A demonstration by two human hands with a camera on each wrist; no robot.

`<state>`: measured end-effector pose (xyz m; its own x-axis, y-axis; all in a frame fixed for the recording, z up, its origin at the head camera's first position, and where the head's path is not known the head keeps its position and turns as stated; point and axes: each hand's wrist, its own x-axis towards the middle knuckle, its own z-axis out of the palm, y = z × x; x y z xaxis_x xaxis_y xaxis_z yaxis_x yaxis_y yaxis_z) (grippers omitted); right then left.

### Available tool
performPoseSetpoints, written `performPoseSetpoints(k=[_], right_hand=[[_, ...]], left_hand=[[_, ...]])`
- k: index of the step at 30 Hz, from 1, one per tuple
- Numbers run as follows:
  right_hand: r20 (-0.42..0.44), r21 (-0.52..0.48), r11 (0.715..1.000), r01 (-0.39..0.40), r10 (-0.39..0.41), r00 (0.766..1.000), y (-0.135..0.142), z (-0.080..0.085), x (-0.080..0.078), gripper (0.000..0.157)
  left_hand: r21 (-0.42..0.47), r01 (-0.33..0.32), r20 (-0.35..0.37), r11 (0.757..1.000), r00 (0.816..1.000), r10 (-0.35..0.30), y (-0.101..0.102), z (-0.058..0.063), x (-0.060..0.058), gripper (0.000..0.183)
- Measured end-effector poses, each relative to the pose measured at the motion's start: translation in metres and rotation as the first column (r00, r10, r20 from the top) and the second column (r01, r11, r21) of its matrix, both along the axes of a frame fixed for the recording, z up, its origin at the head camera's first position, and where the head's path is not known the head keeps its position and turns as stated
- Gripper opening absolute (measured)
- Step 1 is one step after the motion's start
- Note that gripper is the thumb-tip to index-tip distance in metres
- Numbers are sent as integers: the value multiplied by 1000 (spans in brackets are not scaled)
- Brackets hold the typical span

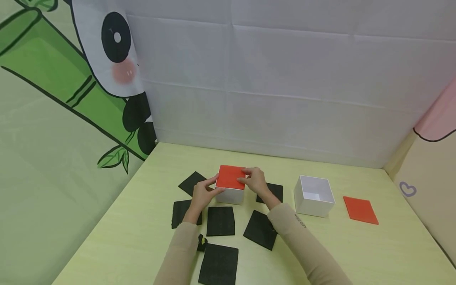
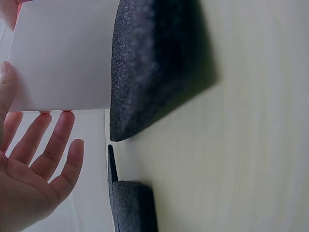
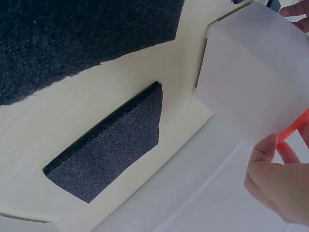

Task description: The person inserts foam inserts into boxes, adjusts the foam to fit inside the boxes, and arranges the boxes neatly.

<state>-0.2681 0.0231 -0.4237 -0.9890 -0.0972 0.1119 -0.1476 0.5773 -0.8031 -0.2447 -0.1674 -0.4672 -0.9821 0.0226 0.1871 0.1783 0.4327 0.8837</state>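
Note:
A white box (image 1: 229, 196) stands near the table's middle with a red square panel (image 1: 230, 176) over its top. My left hand (image 1: 204, 193) holds the box at its left corner; the left wrist view shows the thumb on one white face (image 2: 63, 55) and fingertips against the adjoining side. On the right, my right hand (image 1: 255, 180) pinches the red panel's edge between thumb and fingers. That grip on the red edge (image 3: 293, 126) also shows in the right wrist view. Whether the panel lies fully flat on the rim, I cannot tell.
Several black foam squares (image 1: 221, 221) lie around and in front of the box. An open white box (image 1: 314, 196) stands to the right, with another red panel (image 1: 361, 210) flat beyond it. A small black-and-yellow item (image 1: 202, 242) is by the left sleeve. White cloth (image 1: 285, 79) hangs behind.

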Motion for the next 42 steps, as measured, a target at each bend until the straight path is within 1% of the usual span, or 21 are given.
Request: performPoseSetpoints(k=[3,7,10,14,17,19,22,25,27,29,32,36,40,42], right_hand=[[-1,33,999,-2,2,1000,0,-1,0,38],[6,34,999,-7,7,1000,-1,0,1,37],[0,47,998,-30,30,1000,-3,2,1,36],[-37,101,992,-74,78,996,-6,1,1,32],[-47,162,982,-96,105,993,-9,-4,0,30],[-40,179,978,-103,112,993,-11,-8,1,30],[-55,196,975,-102,115,992,-12,-9,4,33],[-105,238,965,-107,135,985,-10,-7,9,37],[-141,303,947,-109,157,977,-8,-5,11,38],[-171,369,922,-116,190,967,-3,-2,12,38],[-189,480,869,-122,239,952,1,0,13,39],[-165,586,799,-134,279,946,1,-1,14,44],[-111,653,743,-147,286,952,-2,-4,13,48],[-92,676,721,-153,288,953,-4,-6,13,49]], left_hand=[[-2,0,1,1000,1000,0,0,0,-1,59],[2,8,-4,1000,1000,-8,0,-1,-1,60],[10,8,1,1000,1000,-8,0,-1,-1,60],[20,6,1,1000,1000,-6,-3,-2,-1,59],[22,11,-14,1000,1000,-11,-6,-2,-1,58],[21,13,-18,1000,1000,-13,-7,-3,0,58],[18,17,-20,1000,1000,-16,-9,-1,2,59],[22,19,-11,1000,1000,-19,-11,-1,3,59],[27,25,-11,999,1000,-24,-12,0,3,58],[30,26,-13,999,1000,-25,-12,1,3,58],[33,26,-20,999,999,-25,-11,2,2,58],[30,36,-29,999,999,-35,-10,1,2,58],[30,46,-33,999,998,-45,-10,-2,3,58],[30,41,-30,999,999,-40,-9,-2,3,57]])
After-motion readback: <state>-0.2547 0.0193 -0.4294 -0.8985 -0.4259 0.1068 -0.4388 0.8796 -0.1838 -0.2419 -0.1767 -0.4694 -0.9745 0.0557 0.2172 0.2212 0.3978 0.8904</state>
